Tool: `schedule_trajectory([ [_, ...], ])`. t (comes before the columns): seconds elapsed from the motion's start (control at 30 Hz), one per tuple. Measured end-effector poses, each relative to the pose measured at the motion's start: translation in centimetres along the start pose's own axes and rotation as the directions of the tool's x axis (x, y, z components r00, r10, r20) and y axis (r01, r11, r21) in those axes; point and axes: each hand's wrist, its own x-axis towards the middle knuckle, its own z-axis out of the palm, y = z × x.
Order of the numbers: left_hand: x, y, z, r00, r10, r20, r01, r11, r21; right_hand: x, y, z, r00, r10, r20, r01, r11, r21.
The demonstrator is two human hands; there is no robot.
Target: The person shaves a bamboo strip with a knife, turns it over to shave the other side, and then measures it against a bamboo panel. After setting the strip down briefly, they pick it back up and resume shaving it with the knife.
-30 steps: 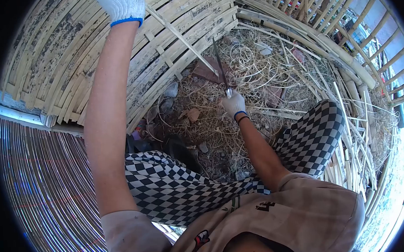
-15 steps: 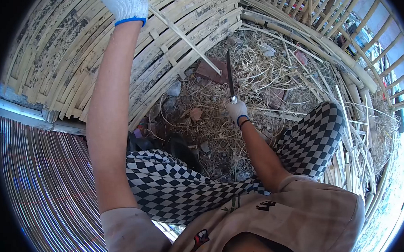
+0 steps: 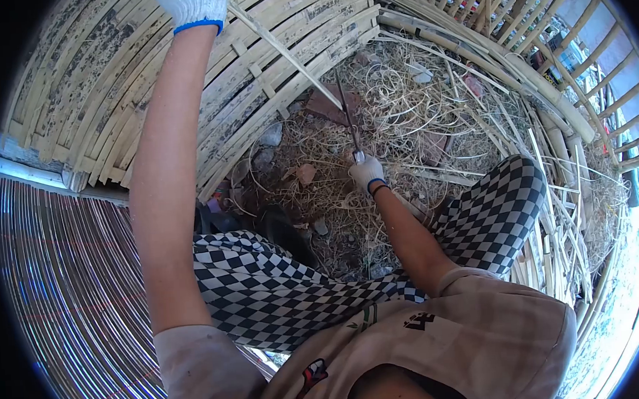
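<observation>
1. My left hand (image 3: 190, 5), gloved, grips the upper end of a bamboo strip (image 3: 283, 52) that slants down past the woven bamboo wall (image 3: 98, 103).
2. My right hand (image 3: 366, 172), gloved, is closed round a knife (image 3: 347, 115), blade meeting the strip's lower tip.
3. If the blade skids off the thin tip, I judge it could swing toward my checkered trouser leg (image 3: 281, 288).
4. Shavings (image 3: 401, 101) littering the ground could snag the strip.

Gloved worker in checkered trousers

Both the left hand (image 3: 192, 5) and the right hand (image 3: 367, 172) wore white knit gloves with blue cuffs; a dark band circled the right wrist. The arms were bare below short beige sleeves, the shirt carried small printed emblems, and the trousers were black-and-white checkered.
</observation>
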Motion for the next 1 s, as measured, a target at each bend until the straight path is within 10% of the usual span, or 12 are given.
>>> schedule_trajectory([
  [0.17,-0.6,0.6,0.7,0.996,-0.079,-0.027,0.079,0.997,0.0,1.1,-3.3,-2.1,0.998,0.028,0.057,-0.033,0.995,0.096],
  [0.43,-0.6,0.5,0.2,0.997,-0.063,-0.052,0.064,0.998,0.02,0.8,-9.4,-5.4,0.875,-0.266,-0.405,0.442,0.782,0.44],
  [0.6,-0.9,0.5,0.3,0.999,-0.054,-0.006,0.053,0.998,-0.036,0.2,1.4,1.4,0.968,0.104,0.228,-0.106,0.994,-0.005],
  [1.0,2.4,0.4,-0.6,0.999,-0.017,-0.036,0.013,0.994,-0.111,2.0,0.3,0.6,0.959,0.112,0.261,-0.16,0.972,0.172],
])
